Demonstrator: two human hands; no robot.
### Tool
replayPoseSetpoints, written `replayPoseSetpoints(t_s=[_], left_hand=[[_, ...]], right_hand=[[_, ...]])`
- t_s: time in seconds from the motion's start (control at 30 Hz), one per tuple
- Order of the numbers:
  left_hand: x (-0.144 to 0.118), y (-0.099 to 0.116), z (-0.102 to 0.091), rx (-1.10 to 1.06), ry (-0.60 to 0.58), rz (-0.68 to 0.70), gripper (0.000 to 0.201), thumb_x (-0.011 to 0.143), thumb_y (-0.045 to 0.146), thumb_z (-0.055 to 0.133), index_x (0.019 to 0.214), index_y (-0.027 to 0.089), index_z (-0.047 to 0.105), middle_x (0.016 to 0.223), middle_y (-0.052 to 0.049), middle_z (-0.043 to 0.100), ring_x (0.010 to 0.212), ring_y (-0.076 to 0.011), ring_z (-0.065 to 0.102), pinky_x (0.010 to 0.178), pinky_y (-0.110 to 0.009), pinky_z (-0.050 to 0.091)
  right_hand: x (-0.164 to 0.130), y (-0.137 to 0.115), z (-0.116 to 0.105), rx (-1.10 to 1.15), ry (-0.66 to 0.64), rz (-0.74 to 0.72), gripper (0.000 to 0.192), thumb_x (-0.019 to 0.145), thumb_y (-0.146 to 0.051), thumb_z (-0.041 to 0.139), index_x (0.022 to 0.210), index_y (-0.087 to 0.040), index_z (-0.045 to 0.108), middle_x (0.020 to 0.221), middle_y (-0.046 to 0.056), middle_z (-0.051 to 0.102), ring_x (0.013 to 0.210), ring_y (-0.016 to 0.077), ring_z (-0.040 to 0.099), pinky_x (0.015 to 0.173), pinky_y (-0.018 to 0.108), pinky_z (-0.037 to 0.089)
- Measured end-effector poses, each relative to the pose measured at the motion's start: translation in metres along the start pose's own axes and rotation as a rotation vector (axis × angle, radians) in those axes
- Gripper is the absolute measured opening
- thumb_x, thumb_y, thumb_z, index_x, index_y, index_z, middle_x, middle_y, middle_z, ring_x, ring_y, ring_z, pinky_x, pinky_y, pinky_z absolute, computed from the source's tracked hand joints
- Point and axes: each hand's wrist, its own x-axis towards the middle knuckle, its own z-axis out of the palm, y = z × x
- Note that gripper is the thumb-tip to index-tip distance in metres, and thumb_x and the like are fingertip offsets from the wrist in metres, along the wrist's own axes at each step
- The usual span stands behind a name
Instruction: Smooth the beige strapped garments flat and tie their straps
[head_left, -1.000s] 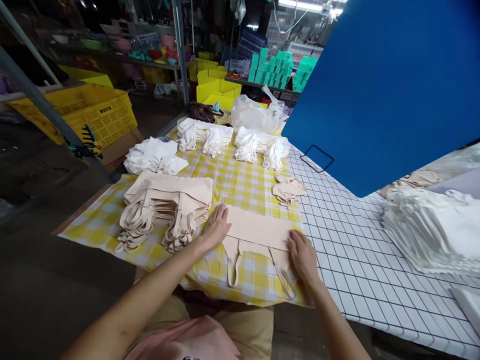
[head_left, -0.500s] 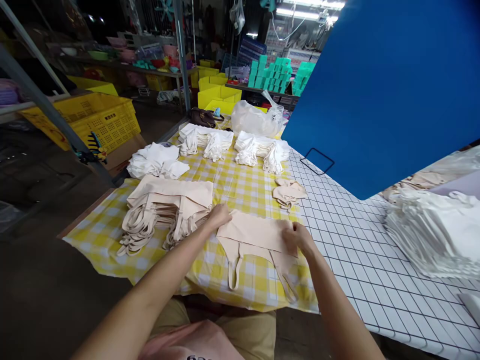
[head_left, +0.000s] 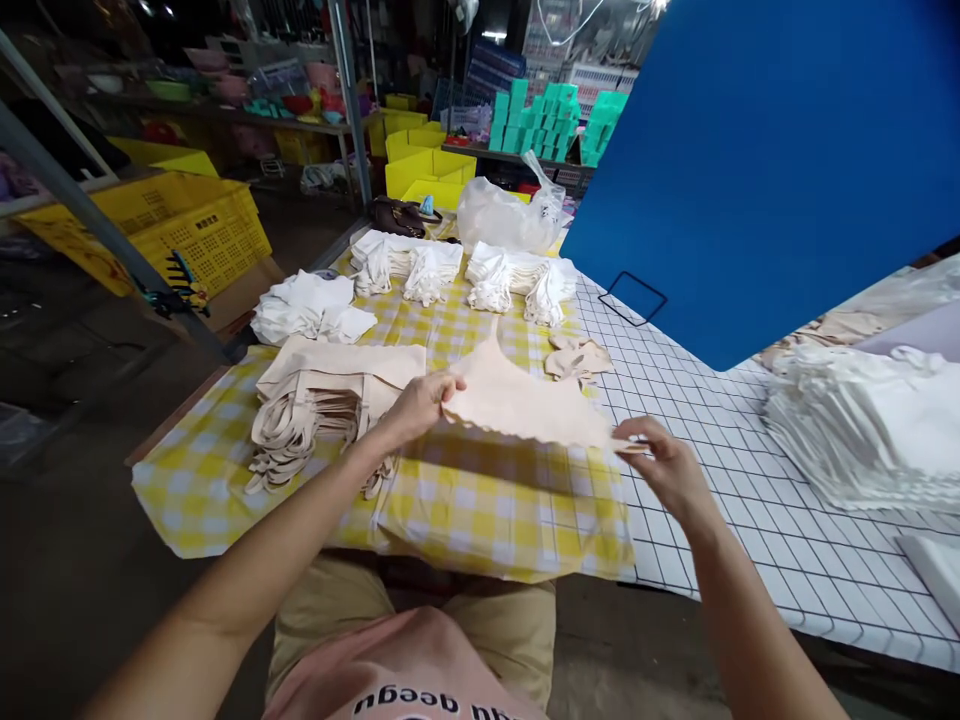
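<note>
A beige camisole top (head_left: 525, 402) is stretched between my hands above the yellow checked cloth, its scalloped edge facing me and its straps pointing away. My left hand (head_left: 429, 400) pinches one corner of that edge. At the opposite corner, my right hand (head_left: 660, 455) grips the fabric between thumb and fingers. Left of my left hand lies a stack of beige camisoles (head_left: 330, 385), with straps looped toward me. A crumpled beige garment (head_left: 577, 357) rests just beyond the held top.
Two piles of white tops (head_left: 409, 262) and a clear plastic bag (head_left: 502, 215) sit farther back. Crumpled white fabric (head_left: 311, 308) lies at left. A large blue panel (head_left: 757, 180) hangs at right, above a white garment stack (head_left: 862, 425). A yellow crate (head_left: 217, 235) stands left.
The beige top has been lifted off the cloth and turned, so its straps now point away from me. My right hand has moved to the right, and my left slightly up.
</note>
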Motion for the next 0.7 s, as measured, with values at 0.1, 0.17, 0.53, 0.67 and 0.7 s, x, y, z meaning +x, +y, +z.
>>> replayPoseSetpoints(t_s=[0.1,0.17,0.53,0.67,0.7], left_hand=[[-0.046,-0.013,0.016,0.232,-0.182,0.021,0.023,0.066,-0.003,0.034,0.06,0.018,0.04,0.087,-0.004,0.063,0.09,-0.0171,0.057,0.077,-0.029,0.044],[-0.075,-0.022,0.026,0.334,-0.284,0.047,0.025,0.067,-0.003,0.035,0.065,0.018,0.047,0.084,-0.004,0.062,0.086,-0.0173,0.057,0.078,-0.03,0.045],[-0.119,-0.043,0.033,0.56,-0.344,0.171,0.043,0.075,0.002,0.046,0.111,0.022,0.061,0.126,-0.008,0.053,0.119,-0.02,0.049,0.103,-0.038,0.039],[-0.118,-0.037,0.038,0.481,-0.289,0.103,0.041,0.074,0.001,0.048,0.105,0.021,0.066,0.125,-0.008,0.056,0.118,-0.0207,0.05,0.1,-0.038,0.041],[-0.115,-0.034,0.038,0.425,-0.264,0.065,0.041,0.073,0.0,0.047,0.103,0.02,0.067,0.122,-0.008,0.058,0.115,-0.0201,0.052,0.099,-0.037,0.042]], right_hand=[[-0.04,0.023,0.017,-0.021,-0.231,-0.013,0.019,0.066,-0.042,0.063,0.067,-0.023,0.064,0.087,0.007,0.064,0.089,0.0252,0.058,0.078,0.038,0.045],[-0.066,0.037,0.027,-0.069,-0.292,0.006,0.014,0.069,-0.036,0.058,0.067,-0.023,0.063,0.092,0.007,0.065,0.092,0.0255,0.058,0.079,0.04,0.046],[-0.109,0.062,0.04,-0.17,-0.231,-0.008,0.031,0.072,-0.026,0.048,0.094,-0.027,0.071,0.118,0.008,0.057,0.107,0.0267,0.054,0.085,0.043,0.047],[-0.106,0.06,0.04,-0.121,-0.201,-0.005,0.026,0.075,-0.031,0.05,0.086,-0.027,0.073,0.112,0.009,0.061,0.104,0.0269,0.056,0.088,0.044,0.046],[-0.103,0.057,0.038,-0.102,-0.19,0.001,0.025,0.075,-0.033,0.051,0.083,-0.027,0.074,0.11,0.009,0.062,0.102,0.0273,0.057,0.088,0.044,0.046]])
